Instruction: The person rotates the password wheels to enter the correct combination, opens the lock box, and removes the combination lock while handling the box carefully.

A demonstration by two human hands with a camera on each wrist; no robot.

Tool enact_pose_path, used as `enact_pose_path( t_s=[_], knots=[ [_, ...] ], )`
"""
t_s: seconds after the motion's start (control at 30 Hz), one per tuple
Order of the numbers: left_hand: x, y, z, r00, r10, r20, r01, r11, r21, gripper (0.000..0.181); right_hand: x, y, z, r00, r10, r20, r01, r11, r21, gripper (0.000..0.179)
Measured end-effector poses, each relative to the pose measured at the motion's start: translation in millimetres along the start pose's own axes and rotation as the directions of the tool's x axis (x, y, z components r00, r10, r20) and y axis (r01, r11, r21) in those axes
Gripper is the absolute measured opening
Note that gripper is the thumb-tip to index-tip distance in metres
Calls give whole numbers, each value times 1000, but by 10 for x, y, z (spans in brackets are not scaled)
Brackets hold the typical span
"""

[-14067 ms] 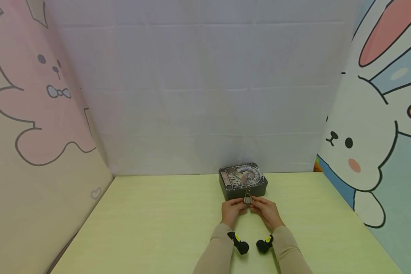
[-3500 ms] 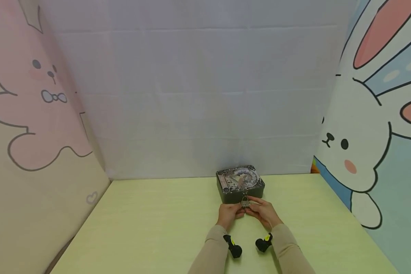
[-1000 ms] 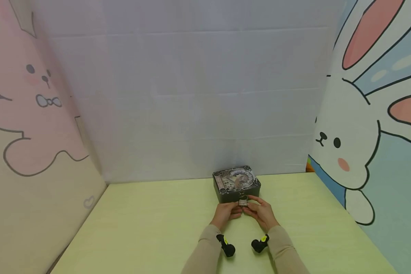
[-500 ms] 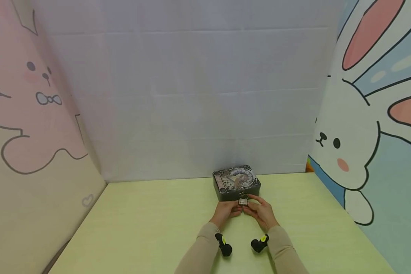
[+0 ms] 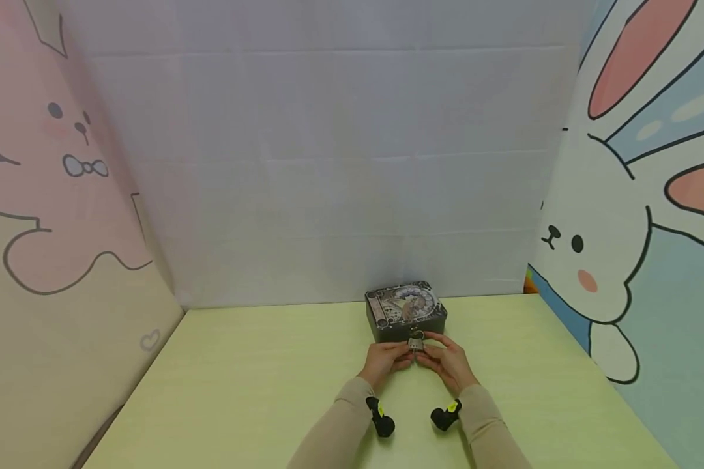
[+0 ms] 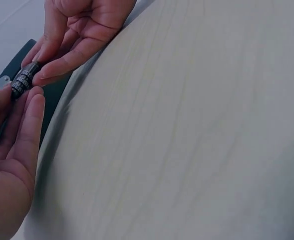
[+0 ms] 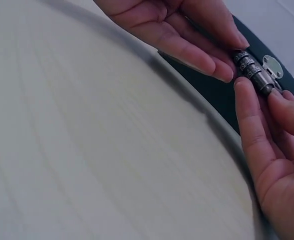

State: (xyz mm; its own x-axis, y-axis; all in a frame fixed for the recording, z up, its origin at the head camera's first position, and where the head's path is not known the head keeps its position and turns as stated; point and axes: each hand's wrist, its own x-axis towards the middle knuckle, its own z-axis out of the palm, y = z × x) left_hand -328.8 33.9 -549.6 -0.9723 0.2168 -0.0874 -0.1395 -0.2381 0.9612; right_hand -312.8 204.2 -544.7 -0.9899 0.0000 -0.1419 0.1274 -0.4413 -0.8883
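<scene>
A small metal combination padlock (image 5: 416, 344) is at the front side of a dark tin box (image 5: 407, 305) with a patterned lid, which is down. My left hand (image 5: 384, 361) pinches one end of the padlock between thumb and fingers, and my right hand (image 5: 449, 365) pinches the other end. Several numbered dials show on the padlock (image 7: 253, 71) in the right wrist view, beside a shiny clasp plate (image 7: 272, 66) on the box front. In the left wrist view the dials face the camera too, between both hands' fingertips. Fingers partly cover the shackle.
The box stands at the back of a pale yellow-green table (image 5: 258, 378), close to a white cloth backdrop (image 5: 328, 195). Side panels with cartoon rabbits flank the table. A black wrist camera (image 5: 382, 420) sits on the left sleeve, another wrist camera (image 5: 446, 417) on the right.
Since 3.5 s ago the padlock body has tilted upward, below the clasp. Both hands stay on it, with only slight finger shifts. The head view has shifted a little.
</scene>
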Motion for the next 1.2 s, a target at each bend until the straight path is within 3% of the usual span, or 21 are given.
enact_pose_path(
  t_s=[0.5,0.87,1.2],
  knots=[
    [-133,77,-72,1000,18,-24,-19,999,-44,24,-63,-83,93,993,-36,110,49,991,-121,45],
    [-275,214,-97,999,42,30,-41,999,-21,25,-187,-196,151,987,-18,162,46,984,-170,50],
    [-443,219,-141,997,23,80,-24,1000,11,25,-401,-209,154,974,-4,228,44,984,-171,51]
  ],
)
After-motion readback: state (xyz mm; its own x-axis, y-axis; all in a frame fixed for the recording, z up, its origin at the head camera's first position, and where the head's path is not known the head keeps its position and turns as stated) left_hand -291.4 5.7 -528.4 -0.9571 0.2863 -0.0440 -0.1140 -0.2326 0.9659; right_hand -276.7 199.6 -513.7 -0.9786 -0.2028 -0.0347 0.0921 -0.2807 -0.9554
